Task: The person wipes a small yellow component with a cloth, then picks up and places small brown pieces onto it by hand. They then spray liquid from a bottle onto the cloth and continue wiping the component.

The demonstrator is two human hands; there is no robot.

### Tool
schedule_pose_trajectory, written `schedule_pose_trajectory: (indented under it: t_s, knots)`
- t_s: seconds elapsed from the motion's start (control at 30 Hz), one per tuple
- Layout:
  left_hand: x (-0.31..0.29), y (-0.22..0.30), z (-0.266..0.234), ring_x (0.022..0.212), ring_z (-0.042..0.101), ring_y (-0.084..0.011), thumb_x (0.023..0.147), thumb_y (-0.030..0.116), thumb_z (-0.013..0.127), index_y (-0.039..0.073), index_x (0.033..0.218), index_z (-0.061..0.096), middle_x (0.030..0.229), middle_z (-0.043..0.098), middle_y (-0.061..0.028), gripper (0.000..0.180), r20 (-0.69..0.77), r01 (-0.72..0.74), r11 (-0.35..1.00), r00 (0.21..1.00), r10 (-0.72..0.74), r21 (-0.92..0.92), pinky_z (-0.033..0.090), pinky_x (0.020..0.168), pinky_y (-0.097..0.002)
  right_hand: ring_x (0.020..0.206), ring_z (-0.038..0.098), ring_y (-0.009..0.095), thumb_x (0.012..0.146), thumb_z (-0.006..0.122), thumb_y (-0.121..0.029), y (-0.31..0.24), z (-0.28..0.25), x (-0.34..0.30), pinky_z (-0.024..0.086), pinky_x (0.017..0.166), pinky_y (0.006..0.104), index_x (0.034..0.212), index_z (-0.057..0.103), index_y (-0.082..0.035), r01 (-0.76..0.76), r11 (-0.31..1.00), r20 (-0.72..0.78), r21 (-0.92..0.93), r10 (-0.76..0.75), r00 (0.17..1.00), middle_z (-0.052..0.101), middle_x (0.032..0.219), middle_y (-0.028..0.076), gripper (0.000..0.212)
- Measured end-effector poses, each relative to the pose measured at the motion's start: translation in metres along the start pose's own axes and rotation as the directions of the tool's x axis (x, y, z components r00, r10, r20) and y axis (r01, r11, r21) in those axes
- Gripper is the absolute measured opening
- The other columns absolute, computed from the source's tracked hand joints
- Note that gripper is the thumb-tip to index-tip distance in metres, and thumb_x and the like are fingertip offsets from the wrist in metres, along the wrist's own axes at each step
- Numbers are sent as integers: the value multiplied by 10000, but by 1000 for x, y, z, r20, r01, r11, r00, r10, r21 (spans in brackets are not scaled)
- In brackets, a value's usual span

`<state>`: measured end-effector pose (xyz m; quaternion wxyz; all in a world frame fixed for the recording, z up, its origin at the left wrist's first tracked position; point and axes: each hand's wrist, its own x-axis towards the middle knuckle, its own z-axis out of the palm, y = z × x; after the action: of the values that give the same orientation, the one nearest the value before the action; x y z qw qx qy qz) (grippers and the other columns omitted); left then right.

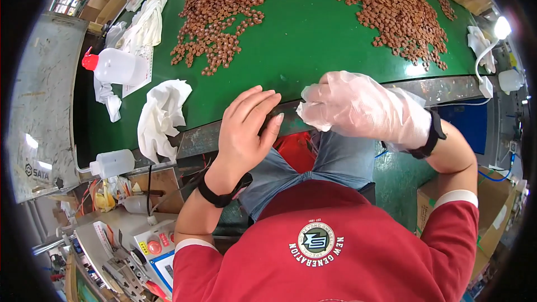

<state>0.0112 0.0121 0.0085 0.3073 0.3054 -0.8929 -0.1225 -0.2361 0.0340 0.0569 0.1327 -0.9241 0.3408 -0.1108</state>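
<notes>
Seen from above, a person in a red shirt (268, 246) and jeans (349, 159) sits at a green table (302, 45), both hands raised near its front edge (207, 134).

The left hand (246, 123) is bare, back upward, its forearm rising from the lower left with a black band (224, 191) at the wrist. The four fingers lie close together, gently bent, slanting up and to the right toward the other hand. The thumb stands a little apart from them, pointing the same way, so the grip is loose, with a gap between thumb and forefinger.

The right hand (335, 100) wears a thin, clear glove (389, 114), wrinkled and baggy, which reaches to a second black band (432, 134) on that wrist. The elbow bends out to the right and the forearm angles inward, knuckles up. The fingers curl toward the left hand, bunched at the tips; whether they pinch anything I cannot tell. A narrow gap separates the two hands.

Beyond them on the table lie two brown piles, the left pile (221, 17) and the right pile (400, 19). A crumpled white cloth (159, 114) hangs over the edge, left of the left hand.
</notes>
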Motion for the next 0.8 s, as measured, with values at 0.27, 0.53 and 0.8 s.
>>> schedule_pose_trajectory:
  t_s: [0.27, 0.53, 0.8]
  knots:
    - [1, -1, 1, 1045, 606, -321, 813, 102, 686, 35, 1076, 652, 1070, 652, -103, 273, -24, 18, 1000, 1000, -18, -21, 486, 905, -414, 716, 549, 237, 658, 643, -98, 13, -10, -38, 467, 588, 367, 926, 634, -78, 26, 999, -56, 19, -25, 998, 572, 870, 59, 269]
    - [1, -5, 2, 1026, 616, -311, 795, 76, 692, 39, 1023, 667, 1031, 660, -93, 232, -37, 21, 999, 999, -23, -34, 492, 887, -401, 676, 532, 252, 715, 620, -120, 16, 13, -2, 458, 566, 361, 950, 608, -79, 190, 980, -235, 64, -171, 957, 528, 839, 71, 238]
    - [1, -2, 1, 988, 632, -301, 778, 66, 703, 47, 987, 672, 986, 667, -80, 212, -37, -25, 998, 999, 23, -56, 498, 868, -389, 681, 528, 259, 720, 620, -106, 20, -2, -33, 456, 559, 370, 974, 583, -57, 86, 996, -134, -21, -88, 987, 509, 815, 77, 261]
